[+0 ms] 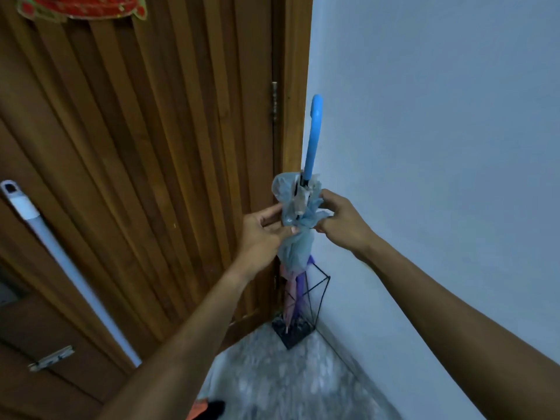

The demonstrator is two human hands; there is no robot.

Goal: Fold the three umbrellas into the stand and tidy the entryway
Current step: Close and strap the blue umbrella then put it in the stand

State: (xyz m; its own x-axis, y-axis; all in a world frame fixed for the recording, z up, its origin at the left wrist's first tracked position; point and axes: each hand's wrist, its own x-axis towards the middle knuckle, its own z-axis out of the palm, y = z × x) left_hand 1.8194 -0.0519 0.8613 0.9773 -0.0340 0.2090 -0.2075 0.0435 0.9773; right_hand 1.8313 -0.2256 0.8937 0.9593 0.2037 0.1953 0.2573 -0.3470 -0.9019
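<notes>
A light blue umbrella (pixel 295 237) stands upright, its bright blue curved handle pointing up along the door frame. Its canopy is bunched together, and both hands pinch the fabric near the top. My left hand (pixel 263 228) grips the canopy from the left side. My right hand (pixel 341 221) holds it from the right, fingertips at the wrap. The umbrella's lower end drops into a black wire umbrella stand (pixel 315 294) in the corner. A pink umbrella (pixel 288 301) and a purple umbrella (pixel 300 287) stand folded inside the stand.
A ribbed wooden door (pixel 151 147) fills the left, with a red decoration (pixel 81 7) at its top. A white pole (pixel 60 256) leans against it. A pale wall (pixel 439 147) is on the right. The floor (pixel 288 383) is speckled stone, with an orange and black object (pixel 209 409) at the bottom edge.
</notes>
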